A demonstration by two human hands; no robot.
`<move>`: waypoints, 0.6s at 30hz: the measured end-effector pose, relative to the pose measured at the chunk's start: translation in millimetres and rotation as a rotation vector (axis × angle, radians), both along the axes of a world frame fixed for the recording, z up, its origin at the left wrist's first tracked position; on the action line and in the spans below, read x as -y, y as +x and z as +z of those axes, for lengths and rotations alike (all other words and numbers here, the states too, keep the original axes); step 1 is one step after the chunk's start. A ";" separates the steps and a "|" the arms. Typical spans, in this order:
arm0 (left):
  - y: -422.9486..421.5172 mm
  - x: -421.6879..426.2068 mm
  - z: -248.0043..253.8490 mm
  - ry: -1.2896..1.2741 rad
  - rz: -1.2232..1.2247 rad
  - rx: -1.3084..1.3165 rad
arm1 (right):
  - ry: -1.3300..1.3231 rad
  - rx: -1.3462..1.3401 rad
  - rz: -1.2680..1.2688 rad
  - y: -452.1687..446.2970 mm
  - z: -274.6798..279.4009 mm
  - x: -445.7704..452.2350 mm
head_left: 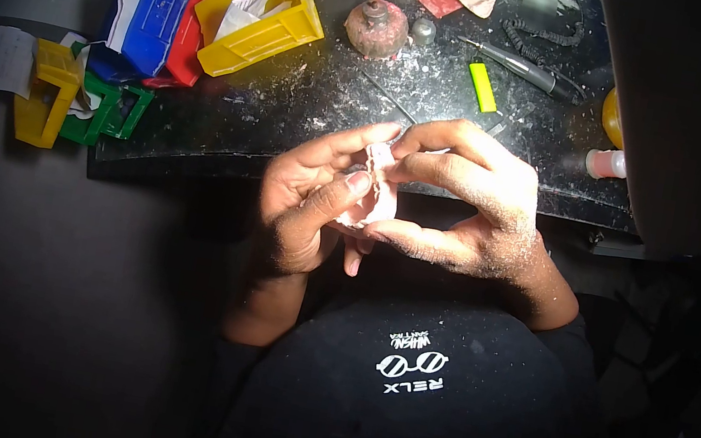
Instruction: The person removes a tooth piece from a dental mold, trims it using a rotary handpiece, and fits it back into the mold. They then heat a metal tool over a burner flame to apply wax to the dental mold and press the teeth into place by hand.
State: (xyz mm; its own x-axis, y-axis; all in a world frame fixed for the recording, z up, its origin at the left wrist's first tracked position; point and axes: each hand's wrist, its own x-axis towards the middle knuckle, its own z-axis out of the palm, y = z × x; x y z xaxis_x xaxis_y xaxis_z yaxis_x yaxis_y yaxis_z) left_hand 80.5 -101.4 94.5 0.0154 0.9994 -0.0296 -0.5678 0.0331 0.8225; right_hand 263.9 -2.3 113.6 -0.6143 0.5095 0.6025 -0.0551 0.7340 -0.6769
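A small pale pink piece with a rough, uneven edge [382, 204] is held between both hands, close to the front edge of the black workbench [236, 132]. My left hand [312, 199] is closed round its left side, the thumb lying on its face. From the right, my right hand [472, 202] grips the same piece, with fingertips at its top and the thumb at its lower edge. Pale dust covers the right hand and wrist. Fingers hide part of the piece, so its full shape cannot be made out.
Yellow [265, 31], blue [151, 18], red and green bins stand at the left. Behind the hands are a round dusty pot [377, 29], a thin metal tool [388, 97], a bright green lighter-like object [482, 87], a corded handpiece [521, 66] and a small bottle [607, 164].
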 end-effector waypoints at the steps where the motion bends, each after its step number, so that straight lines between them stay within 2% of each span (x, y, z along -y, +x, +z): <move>1: 0.1 0.0 -0.1 0.000 0.001 0.001 | 0.001 -0.001 0.005 0.0 0.1 0.0; 18: -1.5 3.5 0.3 0.025 0.025 -0.125 | 0.060 0.019 0.043 3.2 0.2 -2.3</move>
State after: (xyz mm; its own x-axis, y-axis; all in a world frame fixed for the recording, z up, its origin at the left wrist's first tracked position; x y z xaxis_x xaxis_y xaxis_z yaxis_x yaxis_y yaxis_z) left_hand 78.9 -104.9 94.8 -0.0121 0.9999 -0.0051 -0.4611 -0.0010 0.8873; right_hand 267.2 0.0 113.8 -0.6460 0.4460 0.6194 -0.0750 0.7705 -0.6330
